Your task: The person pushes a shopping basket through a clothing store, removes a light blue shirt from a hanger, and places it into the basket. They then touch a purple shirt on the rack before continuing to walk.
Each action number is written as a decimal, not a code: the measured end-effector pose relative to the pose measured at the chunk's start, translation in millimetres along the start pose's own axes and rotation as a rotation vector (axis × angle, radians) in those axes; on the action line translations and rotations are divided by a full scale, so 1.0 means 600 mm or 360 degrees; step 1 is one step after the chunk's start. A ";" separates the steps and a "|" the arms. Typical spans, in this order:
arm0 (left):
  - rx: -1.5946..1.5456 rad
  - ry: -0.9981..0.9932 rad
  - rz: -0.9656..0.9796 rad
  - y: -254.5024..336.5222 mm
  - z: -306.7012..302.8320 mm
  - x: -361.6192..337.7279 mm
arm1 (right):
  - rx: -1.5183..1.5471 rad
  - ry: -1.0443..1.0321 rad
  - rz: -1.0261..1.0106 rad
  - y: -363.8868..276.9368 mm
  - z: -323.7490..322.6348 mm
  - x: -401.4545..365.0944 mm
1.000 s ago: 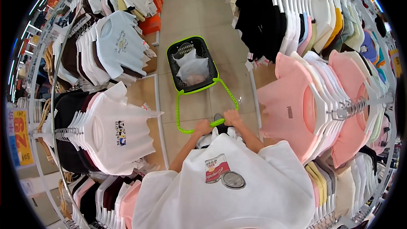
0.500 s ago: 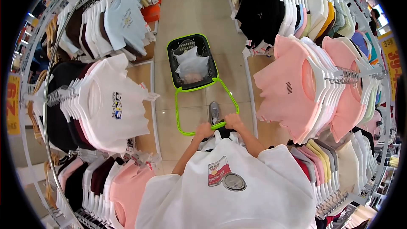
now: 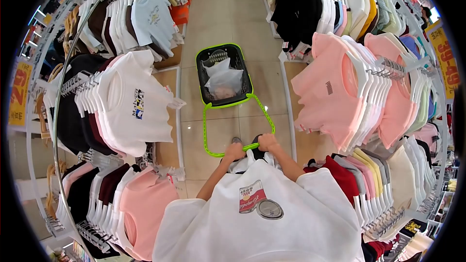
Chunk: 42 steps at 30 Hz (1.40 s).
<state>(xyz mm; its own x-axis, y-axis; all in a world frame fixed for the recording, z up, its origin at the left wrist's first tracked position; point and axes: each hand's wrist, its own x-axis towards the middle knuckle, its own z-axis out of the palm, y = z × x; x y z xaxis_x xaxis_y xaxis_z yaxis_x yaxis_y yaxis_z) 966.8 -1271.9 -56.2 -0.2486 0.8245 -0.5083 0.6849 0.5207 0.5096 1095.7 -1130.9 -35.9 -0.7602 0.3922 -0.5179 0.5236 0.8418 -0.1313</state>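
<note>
My left hand (image 3: 235, 152) and my right hand (image 3: 267, 141) are both closed around the far bar of a bright green handle (image 3: 205, 131), close in front of my body. The handle runs forward to a black shopping basket (image 3: 200, 87) with a green rim, low over the tiled floor. In the basket lies a whitish plastic bag (image 3: 224, 78) with something pinkish showing through its near end. Just beyond my left hand, the tip of a grey shoe (image 3: 236, 139) peeks out.
Clothes racks line both sides of the aisle (image 3: 218, 19). On the left hang white printed T-shirts (image 3: 131, 87) and pink tops (image 3: 145, 208); on the right, pink tops (image 3: 332, 87) and black ones (image 3: 293, 14). Yellow price signs (image 3: 19, 94) stand at the outer edges.
The racks on both sides have slid a little upward in view, while the basket sits slightly lower and to the right. The grey shoe has drawn back, mostly out of sight. Both hands keep their hold.
</note>
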 end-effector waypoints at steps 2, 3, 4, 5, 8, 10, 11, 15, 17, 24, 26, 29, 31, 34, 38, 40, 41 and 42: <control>0.0057 0.0020 -0.0008 -0.006 0.021 -0.005 | 0.0014 0.0016 -0.0006 -0.002 0.016 -0.009; 0.0060 0.0021 -0.0009 -0.007 0.031 -0.009 | 0.0015 0.0018 -0.0008 -0.003 0.024 -0.015; 0.0048 0.0039 -0.0018 -0.007 0.040 -0.013 | 0.0028 0.0019 -0.0016 -0.003 0.031 -0.020; 0.0038 0.0059 -0.0026 -0.006 0.049 -0.015 | 0.0041 0.0023 -0.0024 -0.002 0.038 -0.025; 0.0068 -0.0045 -0.0037 0.005 0.057 -0.041 | 0.0113 0.0051 -0.0040 -0.011 0.043 -0.059; 0.0112 0.0004 -0.0014 -0.002 0.084 -0.051 | 0.0138 0.0039 -0.0041 -0.013 0.067 -0.069; 0.0138 0.0051 0.0001 -0.005 0.103 -0.057 | 0.0153 0.0012 -0.0050 -0.012 0.084 -0.076; 0.0230 0.0046 -0.0077 0.023 0.119 -0.107 | 0.0218 0.0175 -0.0083 -0.017 0.127 -0.121; 0.0185 0.0018 -0.0110 0.030 0.137 -0.129 | 0.0143 0.0157 -0.0084 -0.020 0.152 -0.139; 0.0260 -0.0026 -0.0149 0.049 0.180 -0.185 | 0.0276 0.0168 -0.0103 -0.034 0.177 -0.210; 0.0247 -0.0070 -0.0133 0.055 0.184 -0.199 | 0.0187 0.0135 -0.0058 -0.039 0.188 -0.219; 0.0268 -0.0178 -0.0191 0.070 0.186 -0.220 | 0.0173 0.0133 -0.0011 -0.046 0.211 -0.235; 0.0264 -0.0237 -0.0186 0.068 0.200 -0.228 | 0.0183 0.0126 -0.0004 -0.051 0.219 -0.252; 0.0298 -0.0297 -0.0175 0.057 0.214 -0.238 | 0.0169 0.0136 -0.0014 -0.060 0.227 -0.268; 0.0254 -0.0334 -0.0092 0.025 0.238 -0.254 | 0.0155 0.0103 0.0000 -0.085 0.239 -0.286; 0.0210 -0.0281 -0.0020 0.014 0.245 -0.265 | 0.0197 0.0178 0.0074 -0.107 0.250 -0.301; 0.0222 -0.0251 0.0060 0.009 0.246 -0.266 | 0.0215 0.0262 0.0115 -0.108 0.251 -0.304; 0.0234 -0.0222 0.0133 0.004 0.247 -0.267 | 0.0209 0.0263 0.0133 -0.106 0.248 -0.305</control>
<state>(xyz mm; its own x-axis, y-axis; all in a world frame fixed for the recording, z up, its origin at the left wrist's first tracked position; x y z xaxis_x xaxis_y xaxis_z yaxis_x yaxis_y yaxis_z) 1109.4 -1435.6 -76.5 -0.0966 0.8192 -0.5652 0.7944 0.4056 0.4521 1258.3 -1311.5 -58.4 -0.7590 0.5231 -0.3877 0.6249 0.7524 -0.2082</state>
